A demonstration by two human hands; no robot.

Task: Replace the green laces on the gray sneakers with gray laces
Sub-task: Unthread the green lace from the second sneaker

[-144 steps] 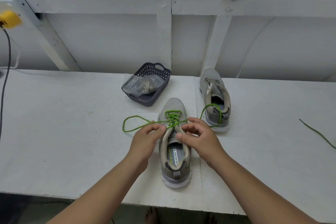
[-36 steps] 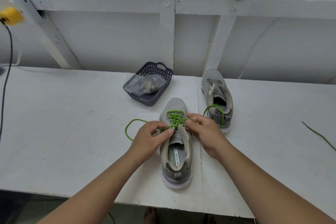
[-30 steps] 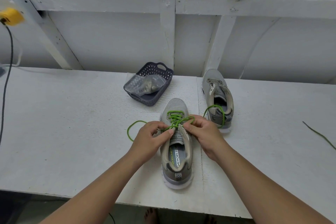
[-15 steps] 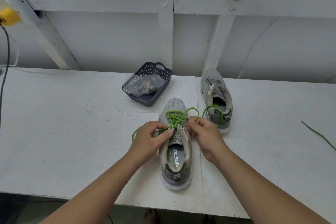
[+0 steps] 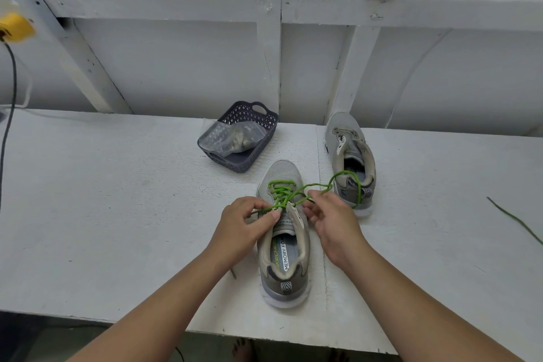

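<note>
Near gray sneaker point(image 5: 283, 247) sits toe-away on the white worktop point(image 5: 102, 200), green lace point(image 5: 283, 194) threaded through its eyelets. Left hand point(image 5: 244, 226) pinches the lace at the top eyelets; right hand point(image 5: 332, 223) pinches the other strand, which loops over the second sneaker point(image 5: 349, 153), standing just beyond to the right. A dark basket point(image 5: 249, 117) with a plastic bag point(image 5: 232, 138) of laces sits behind.

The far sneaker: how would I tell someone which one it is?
On the white table, look right of the dark basket, near the back wall. The far sneaker stands there with bare eyelets and a loop of green lace over its heel; the near sneaker, between the hands, is laced green.
</note>
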